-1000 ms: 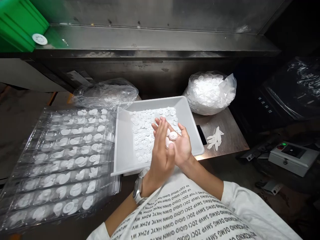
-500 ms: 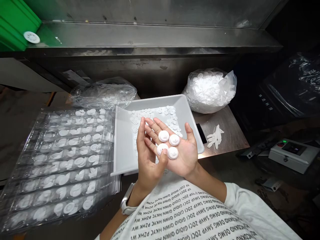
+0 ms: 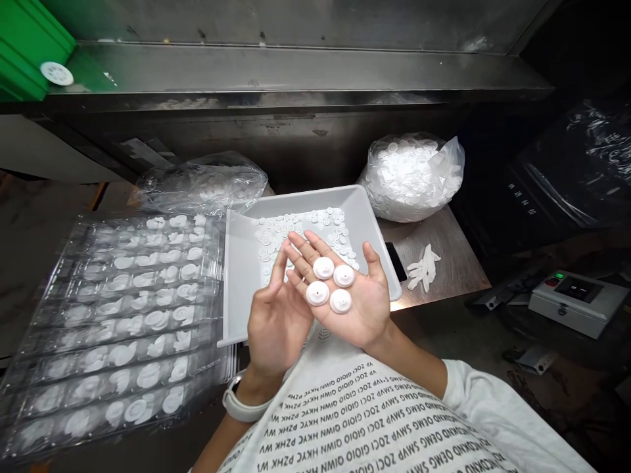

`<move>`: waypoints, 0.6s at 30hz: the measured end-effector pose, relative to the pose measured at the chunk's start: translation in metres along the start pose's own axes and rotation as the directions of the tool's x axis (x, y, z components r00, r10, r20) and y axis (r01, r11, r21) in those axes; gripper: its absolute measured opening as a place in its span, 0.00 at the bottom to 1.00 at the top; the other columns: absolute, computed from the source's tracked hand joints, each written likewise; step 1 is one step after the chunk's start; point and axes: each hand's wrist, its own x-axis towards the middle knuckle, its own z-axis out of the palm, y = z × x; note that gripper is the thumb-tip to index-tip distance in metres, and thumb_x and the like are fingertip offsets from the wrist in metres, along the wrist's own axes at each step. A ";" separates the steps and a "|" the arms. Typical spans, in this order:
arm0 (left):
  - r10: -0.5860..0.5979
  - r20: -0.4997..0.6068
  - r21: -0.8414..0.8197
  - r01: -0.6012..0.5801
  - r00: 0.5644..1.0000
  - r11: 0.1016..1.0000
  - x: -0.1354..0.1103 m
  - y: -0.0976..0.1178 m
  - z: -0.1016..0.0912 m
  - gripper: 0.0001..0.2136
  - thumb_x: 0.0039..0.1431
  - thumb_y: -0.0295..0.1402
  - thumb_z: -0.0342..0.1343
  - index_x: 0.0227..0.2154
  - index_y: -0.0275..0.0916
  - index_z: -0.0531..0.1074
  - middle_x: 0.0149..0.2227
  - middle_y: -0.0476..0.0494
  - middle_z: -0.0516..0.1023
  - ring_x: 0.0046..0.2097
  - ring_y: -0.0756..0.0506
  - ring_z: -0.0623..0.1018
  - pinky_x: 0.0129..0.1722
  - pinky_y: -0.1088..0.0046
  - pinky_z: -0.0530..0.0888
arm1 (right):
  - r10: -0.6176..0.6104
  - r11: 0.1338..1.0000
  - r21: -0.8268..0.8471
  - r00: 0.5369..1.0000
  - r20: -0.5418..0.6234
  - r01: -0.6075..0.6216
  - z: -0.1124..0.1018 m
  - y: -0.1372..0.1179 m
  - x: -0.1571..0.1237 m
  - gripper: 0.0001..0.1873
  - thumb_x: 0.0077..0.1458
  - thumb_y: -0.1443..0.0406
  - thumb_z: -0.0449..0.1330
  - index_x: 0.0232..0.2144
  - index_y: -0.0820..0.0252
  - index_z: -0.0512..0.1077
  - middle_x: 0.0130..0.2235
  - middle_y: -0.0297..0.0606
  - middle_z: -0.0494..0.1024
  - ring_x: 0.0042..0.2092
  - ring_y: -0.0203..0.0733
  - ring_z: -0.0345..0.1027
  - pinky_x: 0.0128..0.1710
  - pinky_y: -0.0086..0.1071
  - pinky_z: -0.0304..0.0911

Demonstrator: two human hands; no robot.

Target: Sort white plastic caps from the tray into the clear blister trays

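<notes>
Several white round plastic discs (image 3: 323,268), each with a small hole or raised centre, lie on the upturned palm and fingers of my right hand (image 3: 362,309). That hand is held flat over the front of a grey tray (image 3: 241,309). Beside it, my left hand (image 3: 279,322) is turned palm up, with its thumb stretched upward and nothing visible on the palm. Its other fingers are partly hidden behind my right hand's fingers. Many smaller white round pieces (image 3: 280,230) are spread across the tray floor behind my hands.
Left of the tray are stacked clear blister trays (image 3: 123,322) with white parts. Clear bags of white pieces stand behind, one on the left (image 3: 211,184) and a full one on the right (image 3: 414,174). A white glove (image 3: 424,268) and dark phone-like object (image 3: 396,261) lie right.
My left thumb has come off the discs. The left hand has moved left and down and turned palm up. My right hand stays nearly still with the discs on it.
</notes>
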 end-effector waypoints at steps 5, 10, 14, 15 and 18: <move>-0.168 0.017 -0.091 0.169 0.986 0.981 0.005 0.002 -0.003 0.24 0.64 0.42 0.42 0.61 0.44 0.59 0.60 0.43 0.68 0.65 0.40 0.61 0.65 0.55 0.56 | -0.013 0.996 -0.086 1.000 -0.021 0.011 -0.002 0.001 0.001 0.38 0.60 0.43 0.33 0.59 0.57 0.59 0.66 0.36 0.53 0.67 0.41 0.46 0.68 0.43 0.39; -0.223 0.030 -0.083 0.225 0.974 0.971 0.003 0.000 0.001 0.25 0.64 0.45 0.42 0.62 0.43 0.59 0.62 0.42 0.64 0.66 0.39 0.58 0.66 0.53 0.53 | -0.035 0.994 -0.104 0.998 -0.060 0.029 -0.005 0.003 0.003 0.37 0.60 0.44 0.33 0.59 0.58 0.58 0.66 0.37 0.51 0.66 0.40 0.47 0.67 0.41 0.41; -0.219 0.024 -0.110 0.220 0.975 0.969 0.005 0.001 0.002 0.24 0.64 0.43 0.43 0.61 0.41 0.61 0.60 0.41 0.67 0.64 0.39 0.62 0.65 0.55 0.55 | -0.041 0.997 -0.063 0.997 -0.066 0.037 -0.008 0.004 0.005 0.36 0.61 0.45 0.34 0.60 0.60 0.57 0.66 0.39 0.52 0.66 0.40 0.49 0.67 0.40 0.42; -0.218 0.008 -0.122 0.217 0.976 0.968 0.006 0.000 0.002 0.24 0.64 0.42 0.43 0.60 0.40 0.61 0.59 0.40 0.69 0.63 0.39 0.64 0.64 0.55 0.57 | -0.045 0.998 -0.056 0.997 -0.068 0.041 -0.009 0.005 0.006 0.36 0.61 0.45 0.35 0.59 0.61 0.58 0.66 0.40 0.53 0.66 0.41 0.50 0.67 0.39 0.42; -0.245 -0.075 -0.171 0.230 0.967 0.958 0.012 -0.003 -0.001 0.22 0.65 0.37 0.42 0.59 0.37 0.62 0.50 0.40 0.76 0.57 0.42 0.71 0.61 0.58 0.63 | -0.112 0.983 -0.160 0.987 -0.112 0.093 -0.016 0.009 0.010 0.32 0.62 0.49 0.37 0.57 0.62 0.62 0.63 0.42 0.61 0.64 0.42 0.54 0.67 0.40 0.44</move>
